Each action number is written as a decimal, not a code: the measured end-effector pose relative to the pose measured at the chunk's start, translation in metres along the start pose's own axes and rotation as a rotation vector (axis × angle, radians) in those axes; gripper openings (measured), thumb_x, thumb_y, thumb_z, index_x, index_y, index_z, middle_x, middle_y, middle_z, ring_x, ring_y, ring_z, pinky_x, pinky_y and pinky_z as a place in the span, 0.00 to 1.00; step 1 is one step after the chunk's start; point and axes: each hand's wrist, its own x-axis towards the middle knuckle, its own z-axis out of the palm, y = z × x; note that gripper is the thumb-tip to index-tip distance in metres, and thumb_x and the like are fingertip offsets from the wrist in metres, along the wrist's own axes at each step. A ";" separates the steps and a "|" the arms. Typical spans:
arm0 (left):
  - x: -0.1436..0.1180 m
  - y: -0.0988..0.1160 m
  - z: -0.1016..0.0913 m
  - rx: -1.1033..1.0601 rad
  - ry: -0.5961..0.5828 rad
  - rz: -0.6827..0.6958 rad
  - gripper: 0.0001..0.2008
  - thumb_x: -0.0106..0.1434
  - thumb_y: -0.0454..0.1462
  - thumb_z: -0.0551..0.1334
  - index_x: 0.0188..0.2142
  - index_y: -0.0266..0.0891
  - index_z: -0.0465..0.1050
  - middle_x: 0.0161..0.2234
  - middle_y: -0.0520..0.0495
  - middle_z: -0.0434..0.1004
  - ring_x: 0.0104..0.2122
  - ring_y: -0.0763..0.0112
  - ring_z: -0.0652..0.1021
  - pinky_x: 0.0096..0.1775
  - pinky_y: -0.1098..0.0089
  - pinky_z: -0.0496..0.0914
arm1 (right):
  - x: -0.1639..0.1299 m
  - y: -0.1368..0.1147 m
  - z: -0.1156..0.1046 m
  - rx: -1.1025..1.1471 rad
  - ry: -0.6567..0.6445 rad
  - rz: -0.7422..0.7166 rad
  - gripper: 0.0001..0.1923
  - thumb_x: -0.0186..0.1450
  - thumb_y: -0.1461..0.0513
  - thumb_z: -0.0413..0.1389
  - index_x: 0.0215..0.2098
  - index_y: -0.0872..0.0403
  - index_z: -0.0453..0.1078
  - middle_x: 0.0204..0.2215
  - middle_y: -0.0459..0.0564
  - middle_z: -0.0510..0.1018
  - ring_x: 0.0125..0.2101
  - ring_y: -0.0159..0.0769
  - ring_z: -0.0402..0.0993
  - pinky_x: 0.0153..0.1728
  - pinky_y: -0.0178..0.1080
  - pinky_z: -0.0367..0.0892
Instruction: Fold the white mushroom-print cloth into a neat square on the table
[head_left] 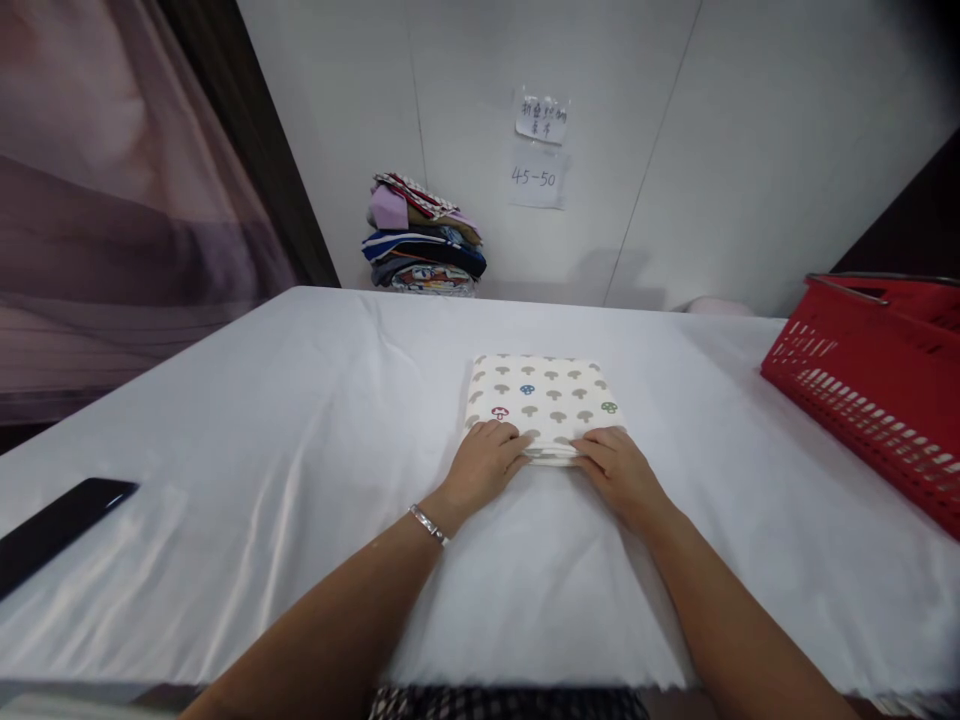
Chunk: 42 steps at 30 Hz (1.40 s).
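Note:
A folded white cloth printed with grey, red, blue and green mushrooms lies flat in the middle of the table. At its near left corner my left hand has fingers on top and thumb at the folded edge, pinching the layers. My right hand grips the near right corner in the same way. Between the two thumbs the stacked layers of the near edge show. A silver bracelet circles my left wrist.
A white cloth covers the table. On the right stands a red plastic basket with a metal handle. A black phone-like slab lies at the left. Folded fabrics are piled beyond the far edge, near paper notes on the wall.

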 end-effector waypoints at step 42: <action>0.002 0.006 -0.002 0.065 -0.073 -0.012 0.12 0.66 0.38 0.54 0.47 0.42 0.70 0.39 0.46 0.73 0.41 0.65 0.70 0.41 0.64 0.61 | -0.008 0.001 0.000 -0.015 0.011 -0.031 0.14 0.65 0.64 0.48 0.47 0.51 0.70 0.41 0.53 0.74 0.40 0.43 0.67 0.42 0.48 0.63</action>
